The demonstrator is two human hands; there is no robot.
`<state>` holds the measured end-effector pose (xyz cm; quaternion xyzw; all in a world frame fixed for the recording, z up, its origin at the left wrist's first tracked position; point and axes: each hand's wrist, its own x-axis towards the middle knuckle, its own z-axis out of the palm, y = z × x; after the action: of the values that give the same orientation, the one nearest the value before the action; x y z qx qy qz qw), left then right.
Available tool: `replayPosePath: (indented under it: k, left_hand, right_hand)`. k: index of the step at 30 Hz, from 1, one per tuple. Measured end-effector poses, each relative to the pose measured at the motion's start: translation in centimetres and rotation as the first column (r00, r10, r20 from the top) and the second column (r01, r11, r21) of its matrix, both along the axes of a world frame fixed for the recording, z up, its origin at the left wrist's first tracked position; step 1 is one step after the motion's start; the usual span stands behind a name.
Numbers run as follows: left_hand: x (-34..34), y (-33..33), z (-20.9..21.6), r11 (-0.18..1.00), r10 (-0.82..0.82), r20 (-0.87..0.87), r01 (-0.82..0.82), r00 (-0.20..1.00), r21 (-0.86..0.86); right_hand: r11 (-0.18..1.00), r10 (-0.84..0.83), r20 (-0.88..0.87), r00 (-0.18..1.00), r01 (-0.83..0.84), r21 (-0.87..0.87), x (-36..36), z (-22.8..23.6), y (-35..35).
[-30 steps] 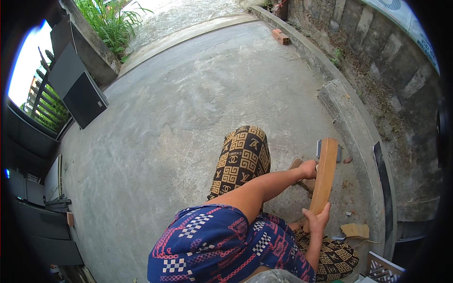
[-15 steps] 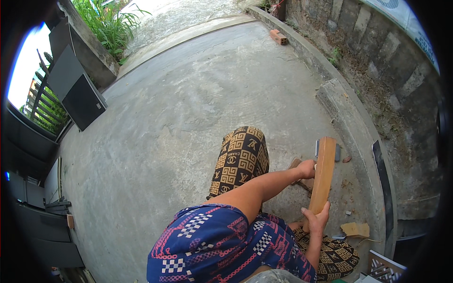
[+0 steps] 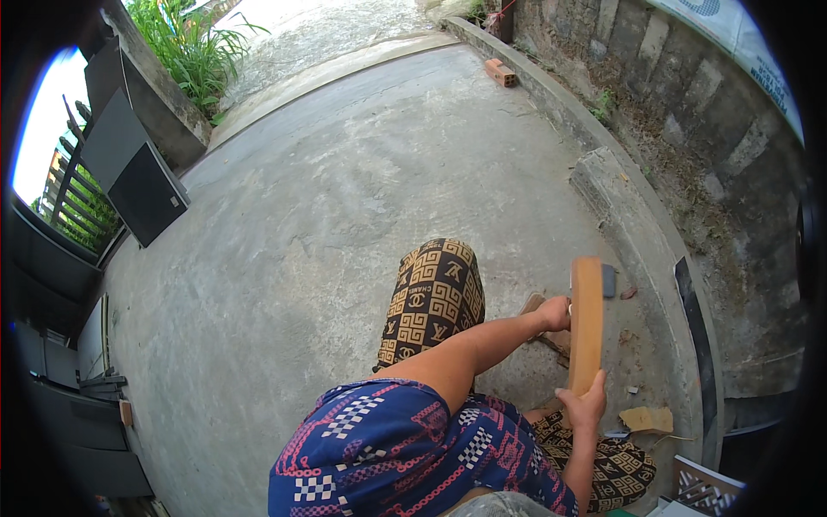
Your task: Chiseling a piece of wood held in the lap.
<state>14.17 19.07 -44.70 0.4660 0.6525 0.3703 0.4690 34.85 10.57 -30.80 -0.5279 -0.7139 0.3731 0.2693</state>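
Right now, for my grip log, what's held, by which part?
The right hand grips the wooden piece by its near end. The left hand is at its left edge; whether it grips anything is hidden.

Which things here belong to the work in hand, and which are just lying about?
In the work:
long brown wooden bar
right hand, holding its near part
left hand, at its left side

Apparently lying about:
red hollow clay brick
yellowish angular block

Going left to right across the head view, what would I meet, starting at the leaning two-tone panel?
Leaning two-tone panel → patterned trouser knee → left hand → curved wooden piece → yellowish chunk → long black strip.
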Motion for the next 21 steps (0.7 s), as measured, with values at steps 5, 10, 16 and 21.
replayPosePath:
  k: [5,10,16,21]
  left_hand:
    - [-0.7,-0.8,-0.2,0.998,-0.033,-0.004,0.033,0.999,0.049]
    - [-0.9,-0.7,0.7,0.998,-0.048,-0.031,0.047,0.998,-0.03]
    - [-0.1,-1.1,2.3,1.0,-0.028,0.062,0.028,0.998,-0.003]
    - [-0.5,-1.3,1.0,0.996,-0.047,0.008,0.046,0.999,0.071]
  right_hand:
    - [0.978,0.039,-0.16,0.986,-0.071,-0.198,-1.4,3.2,0.6]
    - [0.999,-0.032,-0.375,0.926,0.037,0.007,-1.3,6.3,-0.1]
    - [0.997,-0.018,0.141,0.99,0.029,-0.075,-0.3,0.8,-0.5]
    - [0.98,0.039,-0.229,0.973,-0.082,-0.179,-2.5,5.9,-0.4]
